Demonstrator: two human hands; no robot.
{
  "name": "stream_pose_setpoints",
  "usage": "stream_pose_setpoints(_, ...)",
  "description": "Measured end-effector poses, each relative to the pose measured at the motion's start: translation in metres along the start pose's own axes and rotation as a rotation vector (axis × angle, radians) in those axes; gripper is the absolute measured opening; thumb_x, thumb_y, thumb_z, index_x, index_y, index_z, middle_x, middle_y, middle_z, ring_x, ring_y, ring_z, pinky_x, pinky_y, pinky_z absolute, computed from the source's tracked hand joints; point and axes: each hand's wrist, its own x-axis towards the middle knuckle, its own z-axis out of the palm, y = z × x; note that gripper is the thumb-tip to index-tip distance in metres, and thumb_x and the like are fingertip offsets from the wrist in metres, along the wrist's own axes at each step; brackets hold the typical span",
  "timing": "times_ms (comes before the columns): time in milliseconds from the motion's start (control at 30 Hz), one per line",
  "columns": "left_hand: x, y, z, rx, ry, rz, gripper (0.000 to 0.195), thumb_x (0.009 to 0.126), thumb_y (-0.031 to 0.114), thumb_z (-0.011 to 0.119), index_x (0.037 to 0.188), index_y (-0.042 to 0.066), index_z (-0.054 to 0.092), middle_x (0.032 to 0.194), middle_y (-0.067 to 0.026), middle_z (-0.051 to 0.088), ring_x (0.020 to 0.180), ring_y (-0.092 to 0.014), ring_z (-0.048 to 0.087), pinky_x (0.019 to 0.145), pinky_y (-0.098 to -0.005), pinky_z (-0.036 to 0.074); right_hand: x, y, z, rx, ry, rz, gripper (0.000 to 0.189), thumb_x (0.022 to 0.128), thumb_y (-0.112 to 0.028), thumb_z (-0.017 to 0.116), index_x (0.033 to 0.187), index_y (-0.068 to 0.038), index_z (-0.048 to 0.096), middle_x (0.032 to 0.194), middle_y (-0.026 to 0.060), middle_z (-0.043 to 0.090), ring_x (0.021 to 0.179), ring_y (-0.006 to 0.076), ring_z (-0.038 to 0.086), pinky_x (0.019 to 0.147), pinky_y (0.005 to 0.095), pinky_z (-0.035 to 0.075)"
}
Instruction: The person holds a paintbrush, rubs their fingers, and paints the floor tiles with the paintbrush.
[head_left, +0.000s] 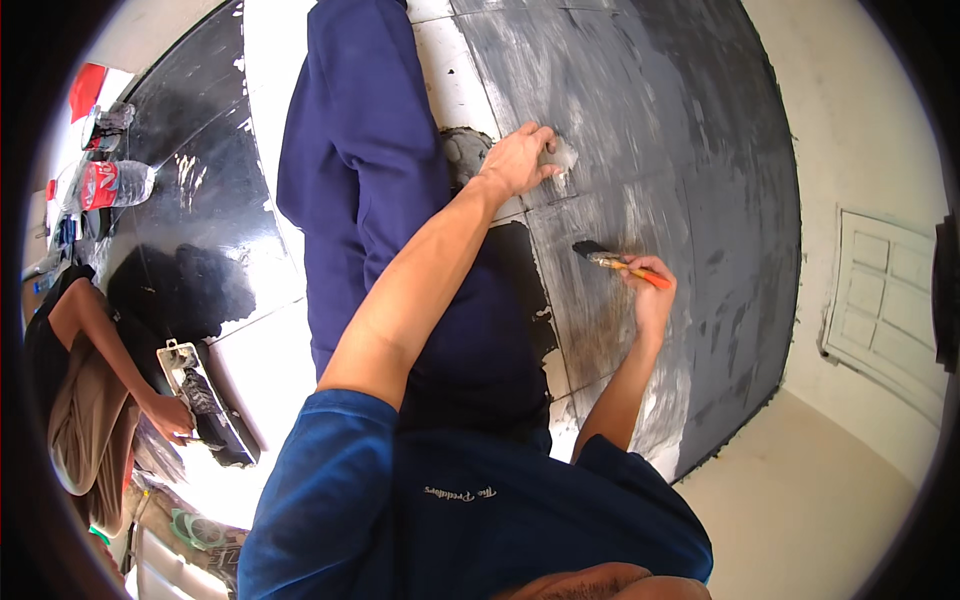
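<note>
In my right hand (651, 281) is a paintbrush (626, 268) with an orange and yellow handle. Its black bristles point left, over a tiled surface (622, 202) streaked with grey and dark paint. My left hand (521, 159) reaches farther out, its fingers curled close to the same surface. A pale patch or piece (564, 159) shows beside those fingertips; whether the hand grips it cannot be told. Just left of that hand lies a rough, grey-smeared patch (466, 154), partly hidden by my leg.
At left, another person's hand (171, 416) is over a paint tray (180, 360) smeared black. Plastic bottles with red labels, one being a large bottle (120, 185), stand beyond a glossy black surface (202, 172). A cream wall with a panelled door (889, 292) bounds the right.
</note>
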Motion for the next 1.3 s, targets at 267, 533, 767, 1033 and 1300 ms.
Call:
stream_pose_setpoints(267, -0.004, 0.006, -0.016, -0.236, 0.191, -0.205, 0.030, 0.073, 0.033, 0.084, 0.081, 0.006, 0.072, 0.077, -0.0116, 0.071, 0.078, -0.032, 0.067, 0.075, -0.0420, 0.053, 0.008, -0.030, 0.011, -0.003, 0.034, -0.227, 0.012, 0.081, 0.010, 0.067, 0.087, 0.001, 0.063, 0.103, 0.0135, 0.072, 0.093, 0.0154, 0.065, 0.079, 0.0263, 0.051)
stream_pose_setpoints(533, -0.006, 0.009, -0.027, -0.319, 0.241, -0.300, 0.032, 0.074, 0.030, 0.084, 0.089, 0.003, 0.075, 0.085, -0.0150, 0.073, 0.081, -0.028, 0.070, 0.078, -0.0377, 0.054, 0.048, -0.047, 0.073, -0.083, 0.082, -0.474, 0.010, 0.085, 0.006, 0.068, 0.092, 0.002, 0.062, 0.102, 0.0129, 0.073, 0.087, 0.0127, 0.066, 0.075, 0.0247, 0.051)
stream_pose_setpoints(767, -0.012, 0.008, -0.036, -0.398, 0.228, -0.350, 0.034, 0.076, 0.030, 0.083, 0.092, 0.002, 0.074, 0.083, -0.0161, 0.072, 0.081, -0.029, 0.070, 0.078, -0.0385, 0.053, 0.040, -0.048, 0.085, -0.498, -0.144, -0.498, 0.012, 0.082, 0.009, 0.064, 0.090, 0.000, 0.062, 0.096, 0.0131, 0.074, 0.089, 0.0214, 0.071, 0.077, 0.0289, 0.053)
stream_pose_setpoints(1033, -0.009, 0.012, -0.037, -0.392, 0.245, -0.310, 0.033, 0.084, 0.032, 0.075, 0.088, 0.000, 0.072, 0.080, -0.0182, 0.070, 0.078, -0.033, 0.068, 0.076, -0.0409, 0.052, 0.055, -0.054, 0.097, -0.420, -0.076, -0.553, 0.011, 0.080, 0.007, 0.065, 0.087, -0.001, 0.064, 0.091, 0.0113, 0.074, 0.079, 0.0205, 0.071, 0.074, 0.0293, 0.052)
stream_pose_setpoints(1300, -0.009, 0.011, -0.034, -0.372, 0.317, -0.288, 0.033, 0.093, 0.033, 0.064, 0.089, 0.000, 0.070, 0.078, -0.0217, 0.068, 0.080, -0.040, 0.066, 0.077, -0.0451, 0.051, 0.058, -0.070, 0.100, -0.182, 0.075, -0.413, 0.011, 0.086, 0.000, 0.072, 0.091, 0.002, 0.062, 0.093, 0.0117, 0.071, 0.085, 0.0147, 0.068, 0.075, 0.0250, 0.055)
